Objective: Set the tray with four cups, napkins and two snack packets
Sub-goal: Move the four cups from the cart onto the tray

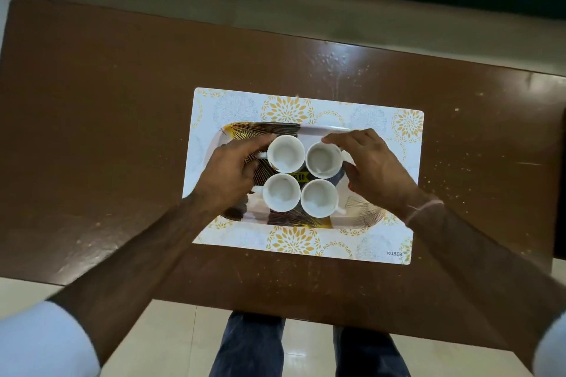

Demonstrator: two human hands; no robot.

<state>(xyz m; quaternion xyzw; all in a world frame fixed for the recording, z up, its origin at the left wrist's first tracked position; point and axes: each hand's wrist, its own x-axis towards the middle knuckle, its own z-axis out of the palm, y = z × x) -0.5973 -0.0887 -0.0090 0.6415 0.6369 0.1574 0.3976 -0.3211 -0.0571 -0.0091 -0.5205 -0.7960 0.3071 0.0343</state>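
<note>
Several white cups stand upright and empty in a tight square on a patterned tray (363, 213): far left cup (286, 153), far right cup (324, 160), near left cup (281, 192), near right cup (319, 198). My left hand (231, 176) rests over the tray's left side, fingertips touching the far left cup's side. My right hand (372, 165) curls around the far right cup, fingers on its far rim and thumb at its right side. No napkins or snack packets are in view.
The tray lies on a white placemat (407, 125) with yellow flower prints, on a brown wooden table (107, 131). The table's near edge is close to my legs. A dark sofa stands beyond the far edge.
</note>
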